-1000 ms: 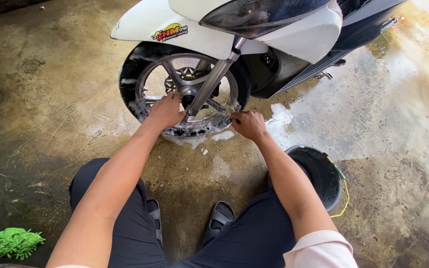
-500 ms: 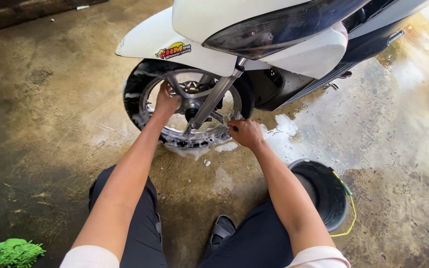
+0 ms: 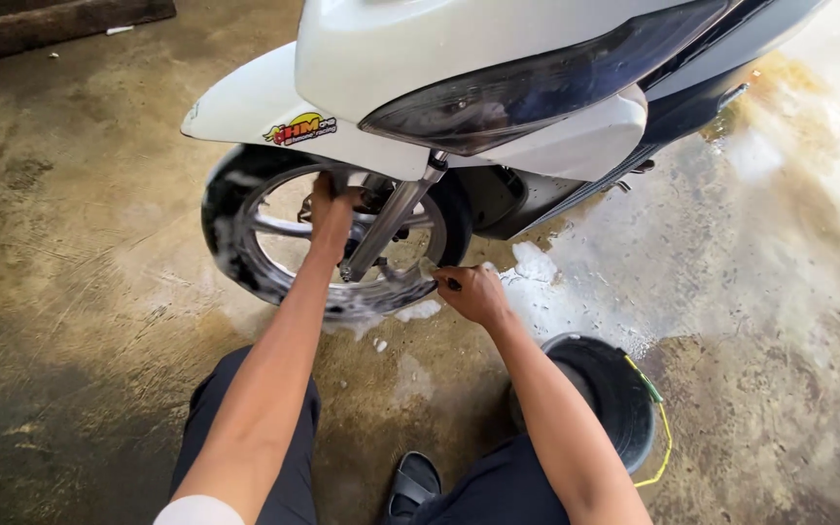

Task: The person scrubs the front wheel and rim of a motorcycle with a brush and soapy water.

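A white scooter stands in front of me with its soapy front wheel (image 3: 230, 243) under a white fender (image 3: 245, 107). My left hand (image 3: 332, 209) reaches between the silver spokes near the hub, beside the fork leg (image 3: 391, 228); its fingers are partly hidden there. My right hand (image 3: 473, 292) sits at the tyre's lower right edge, closed around a small dark object (image 3: 451, 284) that touches the tyre. I am squatting, with my knees below both arms.
A black bucket (image 3: 624, 408) with a yellow-green cord stands by my right knee. Foam and water (image 3: 546, 292) lie on the wet concrete to the right of the wheel. A dark beam (image 3: 51, 24) lies at the far left. My sandal (image 3: 415, 481) shows at the bottom.
My left hand moved up from the tyre's lower rim into the spokes near the hub. My right hand stayed at the tyre's lower right. The view came closer; a green cloth left the frame.
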